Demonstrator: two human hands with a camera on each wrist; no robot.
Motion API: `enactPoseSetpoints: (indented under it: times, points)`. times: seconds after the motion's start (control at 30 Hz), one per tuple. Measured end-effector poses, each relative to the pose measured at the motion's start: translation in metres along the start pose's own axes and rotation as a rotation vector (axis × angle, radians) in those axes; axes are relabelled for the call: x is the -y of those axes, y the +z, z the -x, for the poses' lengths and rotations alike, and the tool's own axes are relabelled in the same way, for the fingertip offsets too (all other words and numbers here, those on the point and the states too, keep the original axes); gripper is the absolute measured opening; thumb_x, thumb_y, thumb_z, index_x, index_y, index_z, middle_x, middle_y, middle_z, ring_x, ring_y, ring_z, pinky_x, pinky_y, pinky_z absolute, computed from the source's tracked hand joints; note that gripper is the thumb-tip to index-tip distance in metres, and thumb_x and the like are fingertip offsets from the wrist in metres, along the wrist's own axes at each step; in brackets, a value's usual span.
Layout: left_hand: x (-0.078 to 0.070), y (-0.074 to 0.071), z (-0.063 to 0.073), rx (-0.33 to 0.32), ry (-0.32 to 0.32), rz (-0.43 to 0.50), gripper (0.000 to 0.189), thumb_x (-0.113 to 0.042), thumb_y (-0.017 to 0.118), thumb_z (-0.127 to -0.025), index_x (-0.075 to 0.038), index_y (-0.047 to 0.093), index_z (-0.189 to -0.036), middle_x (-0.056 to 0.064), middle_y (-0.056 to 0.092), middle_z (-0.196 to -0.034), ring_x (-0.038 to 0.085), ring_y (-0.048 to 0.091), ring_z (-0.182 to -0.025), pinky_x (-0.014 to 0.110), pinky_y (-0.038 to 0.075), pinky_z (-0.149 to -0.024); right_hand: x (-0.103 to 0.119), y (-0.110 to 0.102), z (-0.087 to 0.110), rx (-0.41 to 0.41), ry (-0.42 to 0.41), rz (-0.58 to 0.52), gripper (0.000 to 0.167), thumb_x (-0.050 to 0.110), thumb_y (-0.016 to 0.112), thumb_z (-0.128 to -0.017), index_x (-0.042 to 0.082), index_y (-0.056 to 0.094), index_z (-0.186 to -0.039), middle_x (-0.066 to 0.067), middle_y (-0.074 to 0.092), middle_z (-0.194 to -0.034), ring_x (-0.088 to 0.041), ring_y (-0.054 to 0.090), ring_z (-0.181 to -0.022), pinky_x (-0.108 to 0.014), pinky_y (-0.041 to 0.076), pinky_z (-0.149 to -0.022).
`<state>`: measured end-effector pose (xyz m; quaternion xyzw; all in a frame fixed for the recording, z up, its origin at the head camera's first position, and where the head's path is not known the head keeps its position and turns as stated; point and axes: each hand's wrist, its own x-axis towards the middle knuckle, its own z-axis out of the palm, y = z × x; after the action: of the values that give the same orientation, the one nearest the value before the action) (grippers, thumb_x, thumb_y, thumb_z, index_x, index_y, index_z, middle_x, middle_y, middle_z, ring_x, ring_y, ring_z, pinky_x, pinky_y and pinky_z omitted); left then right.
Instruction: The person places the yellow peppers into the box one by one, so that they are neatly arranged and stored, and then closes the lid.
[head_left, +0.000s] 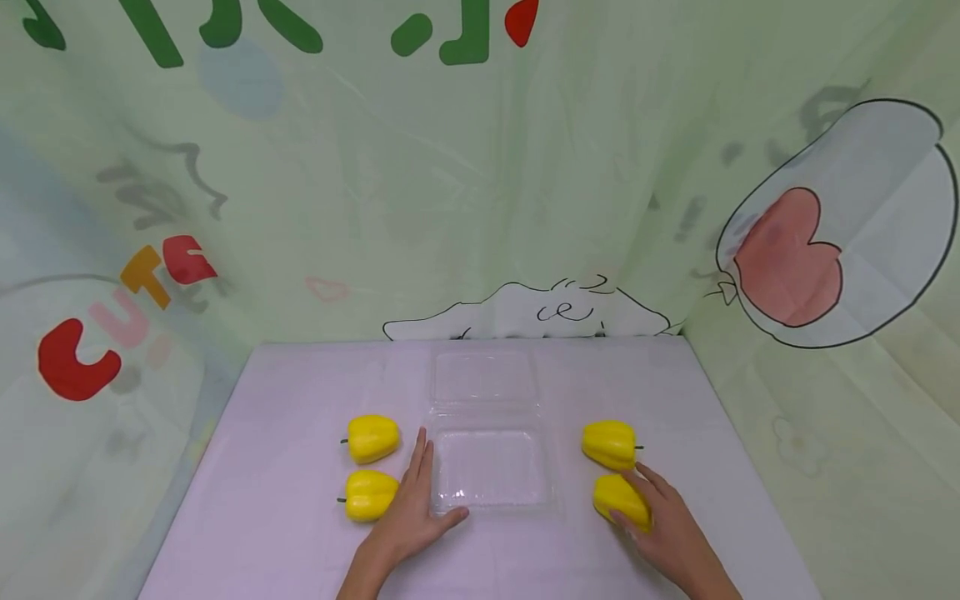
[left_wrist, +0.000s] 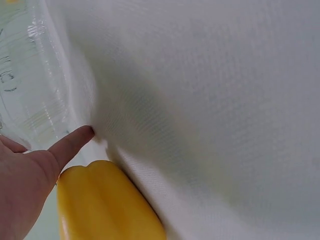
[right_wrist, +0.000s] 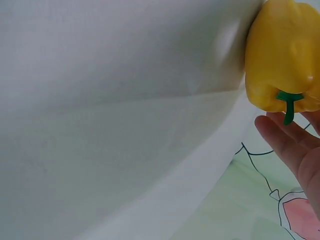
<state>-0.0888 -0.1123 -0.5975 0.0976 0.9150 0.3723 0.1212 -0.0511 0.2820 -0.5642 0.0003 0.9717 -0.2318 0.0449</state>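
My left hand (head_left: 411, 512) lies along the left side of a clear plastic clamshell box (head_left: 491, 468), fingers straight, thumb stretched over its near left corner. In the left wrist view, that thumb reaches past a yellow bell pepper (left_wrist: 107, 205). My right hand (head_left: 667, 525) grips the near right yellow bell pepper (head_left: 621, 500), thumb on its near side and fingers on its far side. The stem end of this pepper (right_wrist: 285, 60) faces the fingers in the right wrist view; the palm hides it from the head.
Another yellow bell pepper (head_left: 609, 443) lies just beyond the gripped one. On the left are two more, a far pepper (head_left: 372, 439) and a near pepper (head_left: 370, 496) close by my left hand. The box's lid (head_left: 483, 377) lies folded back on the white table (head_left: 292, 400).
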Motion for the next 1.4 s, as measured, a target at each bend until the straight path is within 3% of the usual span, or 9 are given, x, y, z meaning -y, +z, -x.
enactPoseSetpoints:
  times: [0.27, 0.6, 0.9, 1.1, 1.4]
  points:
    - [0.0, 0.0, -0.001, 0.001, -0.006, 0.006, 0.121, -0.057, 0.079, -0.089, -0.008, 0.005, -0.171, -0.004, -0.019, -0.18, 0.037, 0.017, -0.167, 0.059, 0.03, -0.131, -0.006, 0.006, 0.001, -0.026, -0.039, -0.032, 0.07, 0.028, 0.083, -0.091, 0.0, 0.056, -0.149, -0.026, 0.057, -0.149, -0.048, 0.059, -0.133, -0.069, 0.05, -0.11]
    - [0.0, 0.001, -0.001, -0.015, 0.004, 0.0, 0.122, -0.056, 0.08, -0.088, -0.005, 0.006, -0.171, 0.001, -0.016, -0.181, 0.039, 0.02, -0.165, 0.061, 0.032, -0.13, -0.008, 0.008, 0.002, -0.039, -0.032, -0.061, 0.07, 0.025, 0.084, -0.09, 0.003, 0.055, -0.149, -0.024, 0.058, -0.149, -0.047, 0.06, -0.133, -0.067, 0.052, -0.11]
    - [0.004, 0.001, -0.004, -0.005, -0.009, -0.01, 0.123, -0.059, 0.079, -0.088, -0.009, 0.005, -0.171, -0.004, -0.017, -0.18, 0.034, 0.018, -0.167, 0.056, 0.03, -0.132, -0.012, 0.008, 0.003, -0.057, -0.045, -0.08, 0.07, 0.024, 0.085, -0.089, 0.004, 0.055, -0.149, -0.022, 0.059, -0.147, -0.045, 0.061, -0.131, -0.066, 0.054, -0.107]
    - [0.005, 0.002, -0.004, -0.027, 0.011, -0.004, 0.123, -0.058, 0.08, -0.087, -0.005, 0.008, -0.171, 0.002, -0.013, -0.181, 0.037, 0.021, -0.166, 0.057, 0.032, -0.131, -0.015, 0.01, 0.003, -0.055, -0.039, -0.087, 0.07, 0.026, 0.086, -0.088, 0.006, 0.056, -0.148, -0.021, 0.06, -0.146, -0.043, 0.063, -0.128, -0.063, 0.057, -0.104]
    - [0.004, 0.004, -0.004, -0.047, 0.015, -0.007, 0.122, -0.059, 0.08, -0.087, -0.005, 0.01, -0.17, 0.001, -0.011, -0.181, 0.037, 0.024, -0.165, 0.057, 0.034, -0.129, -0.018, 0.012, 0.005, -0.131, -0.107, -0.078, 0.069, 0.021, 0.089, -0.085, 0.005, 0.059, -0.145, -0.02, 0.064, -0.141, -0.04, 0.066, -0.124, -0.063, 0.057, -0.101]
